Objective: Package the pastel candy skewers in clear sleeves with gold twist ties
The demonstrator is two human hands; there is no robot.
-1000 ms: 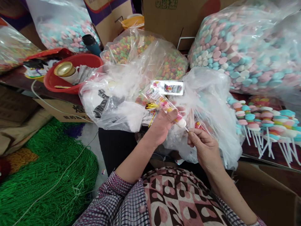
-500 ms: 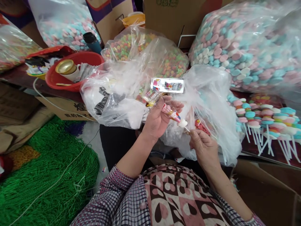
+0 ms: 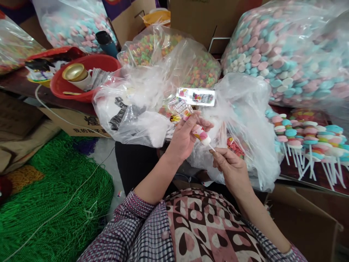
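My left hand [image 3: 183,137] is closed around a small clear wrapper with coloured print [image 3: 200,133], thumb on top and fingers beneath. Inside the wrapper sits a marshmallow lollipop, its white end [image 3: 206,141] showing at the lower opening. My right hand [image 3: 232,163] pinches the thin white lollipop stick [image 3: 212,147] between thumb and fingertips. Just beyond my left fingers lie a flat pack of shiny printed wrappers [image 3: 195,96] and a clear printed bag [image 3: 178,107] with a gold tie [image 3: 175,118].
Marshmallow skewers [image 3: 311,136] are piled at the right, before a big bag of pastel marshmallows [image 3: 289,54]. A red basin [image 3: 58,85] holds a gold bowl [image 3: 75,72]. Crumpled plastic bags [image 3: 133,120] flank my hands. Green cord [image 3: 54,203] lies lower left.
The white marshmallow end, which stuck out of the wrapper, now sits mostly inside it. My right hand has moved slightly left and up, towards my left hand, with the stick.
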